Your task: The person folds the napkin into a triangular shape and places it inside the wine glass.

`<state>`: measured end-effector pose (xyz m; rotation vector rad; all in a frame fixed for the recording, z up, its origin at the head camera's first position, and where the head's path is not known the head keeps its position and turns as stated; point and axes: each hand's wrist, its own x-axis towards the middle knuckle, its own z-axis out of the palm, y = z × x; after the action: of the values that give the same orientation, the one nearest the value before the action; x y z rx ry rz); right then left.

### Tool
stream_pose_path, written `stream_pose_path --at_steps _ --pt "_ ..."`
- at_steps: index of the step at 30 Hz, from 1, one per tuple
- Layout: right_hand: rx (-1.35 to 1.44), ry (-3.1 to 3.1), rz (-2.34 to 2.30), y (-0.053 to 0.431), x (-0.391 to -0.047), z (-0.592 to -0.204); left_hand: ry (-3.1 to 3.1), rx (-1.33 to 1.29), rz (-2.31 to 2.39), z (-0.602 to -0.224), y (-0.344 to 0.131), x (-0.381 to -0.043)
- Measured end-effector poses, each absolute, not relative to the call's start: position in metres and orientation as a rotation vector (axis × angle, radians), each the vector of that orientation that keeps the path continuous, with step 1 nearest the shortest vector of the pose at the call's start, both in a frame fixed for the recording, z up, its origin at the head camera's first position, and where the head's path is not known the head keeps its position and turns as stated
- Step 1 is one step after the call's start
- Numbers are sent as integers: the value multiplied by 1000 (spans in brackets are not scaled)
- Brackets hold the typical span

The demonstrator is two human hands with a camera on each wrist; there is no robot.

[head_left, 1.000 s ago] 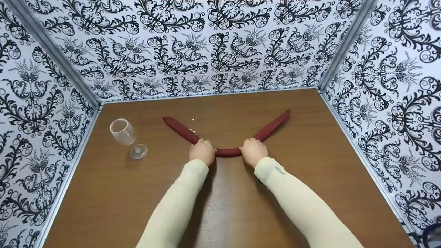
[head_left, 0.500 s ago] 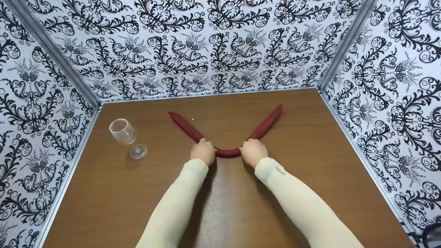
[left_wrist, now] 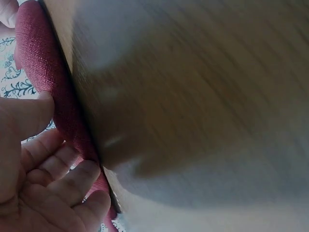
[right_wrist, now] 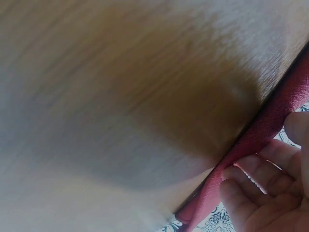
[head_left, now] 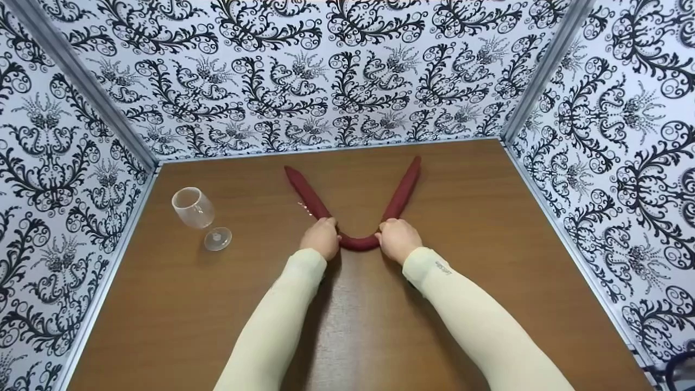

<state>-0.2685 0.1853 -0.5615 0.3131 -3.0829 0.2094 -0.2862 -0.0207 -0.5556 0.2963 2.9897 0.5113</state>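
Observation:
A dark red rolled cloth napkin point(head_left: 361, 243) lies on the wooden table, bent into a U with both pointed ends toward the back wall. My left hand point(head_left: 320, 239) grips its left side just above the bend. On the opposite side, my right hand point(head_left: 399, 239) holds the roll in the same way. In the left wrist view the thumb and curled fingers point(left_wrist: 72, 188) touch the woven cloth point(left_wrist: 53, 72). The right wrist view has the right fingers point(right_wrist: 246, 179) curled against the roll point(right_wrist: 270, 116). Parts of the cloth are hidden under both hands.
A clear wine glass point(head_left: 194, 209) with a round foot stands on the left of the table point(head_left: 217, 320). Black-and-white patterned walls point(head_left: 347, 70) enclose the back and sides. Part of a dark round object point(head_left: 681, 372) shows at the lower right corner.
Both free ends of the rolled napkin have swung inward and toward the back, so the wide V has become a narrower U. The hands have turned slightly with little travel.

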Motion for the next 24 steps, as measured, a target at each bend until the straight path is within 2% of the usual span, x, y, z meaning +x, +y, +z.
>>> stream_pose_path --at_steps 24 --pt "720 -3054 167 184 -270 -568 2844 492 707 -567 -5 -293"
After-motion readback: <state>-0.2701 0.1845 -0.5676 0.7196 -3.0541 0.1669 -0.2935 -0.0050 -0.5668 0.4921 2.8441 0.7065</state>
